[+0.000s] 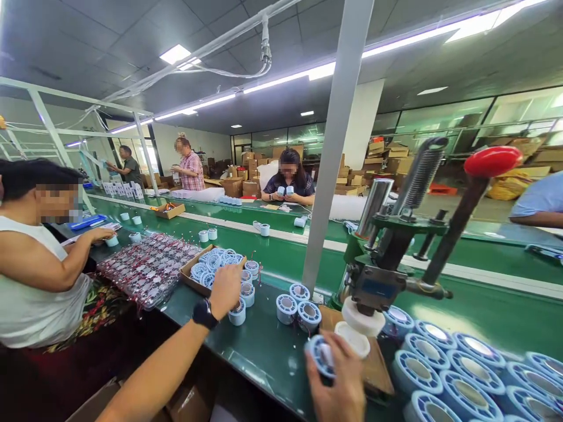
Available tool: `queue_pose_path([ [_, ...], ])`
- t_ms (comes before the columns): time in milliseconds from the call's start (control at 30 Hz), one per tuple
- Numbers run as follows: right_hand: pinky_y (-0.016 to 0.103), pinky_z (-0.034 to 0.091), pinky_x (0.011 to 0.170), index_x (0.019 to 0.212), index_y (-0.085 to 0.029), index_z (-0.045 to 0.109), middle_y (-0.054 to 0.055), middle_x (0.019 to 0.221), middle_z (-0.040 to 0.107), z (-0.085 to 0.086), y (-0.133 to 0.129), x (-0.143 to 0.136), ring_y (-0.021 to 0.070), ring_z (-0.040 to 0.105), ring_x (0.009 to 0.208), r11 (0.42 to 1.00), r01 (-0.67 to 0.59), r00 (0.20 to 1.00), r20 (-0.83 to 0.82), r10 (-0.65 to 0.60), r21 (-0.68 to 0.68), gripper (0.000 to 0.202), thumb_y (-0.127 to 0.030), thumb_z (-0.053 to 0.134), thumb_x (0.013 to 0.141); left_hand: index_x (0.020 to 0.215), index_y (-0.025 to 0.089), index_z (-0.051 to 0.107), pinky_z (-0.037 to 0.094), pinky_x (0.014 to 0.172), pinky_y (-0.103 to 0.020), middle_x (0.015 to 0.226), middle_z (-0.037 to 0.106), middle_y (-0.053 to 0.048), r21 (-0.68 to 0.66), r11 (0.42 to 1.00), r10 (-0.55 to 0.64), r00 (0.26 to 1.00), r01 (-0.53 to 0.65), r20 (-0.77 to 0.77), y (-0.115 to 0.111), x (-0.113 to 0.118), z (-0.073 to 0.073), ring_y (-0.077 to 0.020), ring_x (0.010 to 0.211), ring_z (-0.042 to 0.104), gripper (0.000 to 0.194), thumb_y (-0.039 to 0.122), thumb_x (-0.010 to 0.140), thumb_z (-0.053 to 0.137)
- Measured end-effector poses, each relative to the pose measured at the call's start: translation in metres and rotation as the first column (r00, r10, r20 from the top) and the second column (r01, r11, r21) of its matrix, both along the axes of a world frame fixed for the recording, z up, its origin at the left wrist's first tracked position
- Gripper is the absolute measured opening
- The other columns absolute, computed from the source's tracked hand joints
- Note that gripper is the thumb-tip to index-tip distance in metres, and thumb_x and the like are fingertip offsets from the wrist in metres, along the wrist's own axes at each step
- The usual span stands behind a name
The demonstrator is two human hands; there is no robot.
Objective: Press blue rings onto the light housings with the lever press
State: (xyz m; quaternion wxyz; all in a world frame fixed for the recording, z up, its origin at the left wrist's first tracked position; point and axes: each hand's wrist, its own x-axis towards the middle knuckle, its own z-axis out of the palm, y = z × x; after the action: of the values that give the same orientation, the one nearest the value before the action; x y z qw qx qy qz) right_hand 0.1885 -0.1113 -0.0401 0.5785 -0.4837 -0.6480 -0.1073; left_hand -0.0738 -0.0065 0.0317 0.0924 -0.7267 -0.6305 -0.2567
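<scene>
My right hand (338, 378) grips a light-blue round housing (322, 355) with a slotted ring on its face, just in front of the white round base (352, 339) of the hand press (380, 281). My left hand (226, 290), with a dark watch on its wrist, is at the right edge of a cardboard box of blue rings (200, 287). Its fingers look curled, and what they hold, if anything, is hidden. Close beside it stand several blue housings (238, 313). A group of three ringed housings (287, 308) stands between my hands.
The press lever has a red knob (493, 161). Many ringed housings (468, 390) crowd the bench at right. A grey post (336, 146) rises at the bench's far edge. At left, a person (39, 252) works beside a tray of wired parts (147, 266). Another person (289, 181) sits opposite.
</scene>
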Motion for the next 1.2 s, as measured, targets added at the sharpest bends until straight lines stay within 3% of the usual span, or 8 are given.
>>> queue_pose_path([
  [100,0.039,0.058,0.088,0.133,-0.024,0.055,0.012,0.125,0.057,-0.009,0.007,-0.025,0.0257,0.062,0.110,0.928,-0.328,0.882,0.294,0.368,-0.177,0.045,-0.016,0.055,0.089,0.122,0.010,0.060,0.040,0.105,-0.047,0.124,0.061,-0.021,-0.029,0.990,0.136,0.990,-0.137,-0.022,0.022,-0.044,0.028,-0.0317,0.119,0.054,0.039,0.008,0.087,0.042],
  [167,0.043,0.056,0.095,0.130,-0.024,0.058,0.011,0.123,0.059,-0.006,0.023,-0.034,0.0258,0.062,0.111,0.887,-0.378,0.777,0.430,0.460,-0.266,0.051,-0.005,0.055,0.083,0.127,0.010,0.057,0.042,0.102,-0.043,0.123,0.061,-0.021,-0.067,0.981,0.178,0.983,-0.180,-0.039,0.034,-0.068,0.038,-0.0306,0.116,0.056,0.043,0.008,0.085,0.048],
  [300,0.058,0.037,0.113,0.124,-0.018,0.064,0.015,0.126,0.059,0.013,0.055,-0.049,0.0325,0.051,0.129,0.908,-0.258,0.749,0.525,0.404,-0.330,0.053,0.006,0.051,0.078,0.125,0.018,0.059,0.046,0.096,-0.035,0.122,0.066,-0.014,-0.139,0.973,0.175,0.983,-0.182,-0.061,0.046,-0.092,0.033,-0.0255,0.107,0.062,0.045,0.007,0.082,0.056],
  [433,0.049,0.041,0.112,0.136,-0.019,0.057,0.018,0.139,0.051,0.028,0.059,-0.100,0.0305,0.048,0.133,0.868,-0.245,0.773,0.454,0.443,-0.431,0.051,-0.003,0.054,0.087,0.123,0.016,0.061,0.047,0.094,-0.033,0.121,0.068,-0.014,-0.127,0.967,0.218,0.975,-0.222,-0.043,0.049,-0.095,0.023,-0.0252,0.107,0.063,0.037,0.013,0.086,0.056],
  [633,0.056,0.037,0.113,0.123,-0.019,0.064,0.017,0.145,0.047,0.010,0.034,-0.157,0.0349,0.038,0.141,0.839,-0.263,0.787,0.397,0.472,-0.476,0.034,-0.028,0.066,0.091,0.116,0.013,0.063,0.048,0.087,-0.035,0.107,0.071,-0.016,-0.021,0.962,0.272,0.962,-0.271,0.021,0.050,-0.097,0.026,-0.0270,0.097,0.066,0.029,0.023,0.093,0.048],
  [767,0.054,0.039,0.112,0.102,-0.020,0.066,0.008,0.139,0.054,-0.013,0.001,-0.119,0.0305,0.040,0.139,0.815,-0.413,0.795,0.276,0.540,-0.407,0.013,-0.019,0.061,0.091,0.109,0.013,0.064,0.050,0.085,-0.034,0.099,0.073,-0.014,0.018,0.975,0.219,0.972,-0.221,0.086,0.050,-0.106,0.026,-0.0256,0.090,0.067,0.026,0.025,0.091,0.051],
  [933,0.039,0.051,0.103,0.105,-0.019,0.062,0.010,0.128,0.061,-0.023,-0.035,-0.033,0.0221,0.053,0.128,0.820,-0.484,0.854,0.037,0.518,-0.307,0.024,-0.009,0.048,0.089,0.114,0.010,0.062,0.050,0.092,-0.038,0.109,0.070,-0.012,0.117,0.980,0.140,0.972,-0.164,0.189,0.027,-0.092,0.017,-0.0243,0.095,0.065,0.034,0.030,0.094,0.044],
  [1200,0.026,0.057,0.087,0.104,-0.021,0.068,0.011,0.123,0.063,-0.020,-0.046,0.026,0.0197,0.066,0.108,0.836,-0.386,0.922,-0.207,0.329,-0.390,0.019,-0.024,0.059,0.087,0.101,0.022,0.072,0.052,0.094,-0.042,0.108,0.069,-0.009,-0.015,0.971,-0.225,0.941,0.237,0.252,-0.086,0.022,-0.077,-0.0254,0.104,0.062,0.026,0.033,0.095,0.049],
])
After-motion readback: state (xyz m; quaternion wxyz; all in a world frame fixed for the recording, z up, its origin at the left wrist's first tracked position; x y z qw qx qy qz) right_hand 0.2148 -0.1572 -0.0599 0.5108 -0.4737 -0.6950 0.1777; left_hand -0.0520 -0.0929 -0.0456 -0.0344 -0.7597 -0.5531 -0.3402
